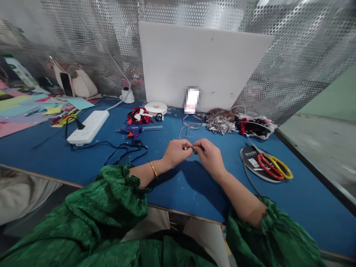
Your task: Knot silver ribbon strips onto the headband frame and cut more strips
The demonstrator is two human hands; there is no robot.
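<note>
My left hand [177, 151] and my right hand [209, 154] meet fingertip to fingertip over the blue table [41, 155], a little above its surface. Both are closed in a pinch on a small pale piece, perhaps a strip of ribbon [193, 148], mostly hidden by my fingers. A gold bangle [153, 170] circles my left wrist, and both arms wear green sleeves. Loose grey ribbon [190, 124] lies just beyond my hands.
A blue glue gun [132, 131], a white power strip [88, 127] and black cables lie at the left. Red and yellow scissors [274, 166] rest on a black disc at the right. Finished bows [137, 115], a tape roll [155, 108] and silver flowers [219, 124] line the back before a white board [200, 63].
</note>
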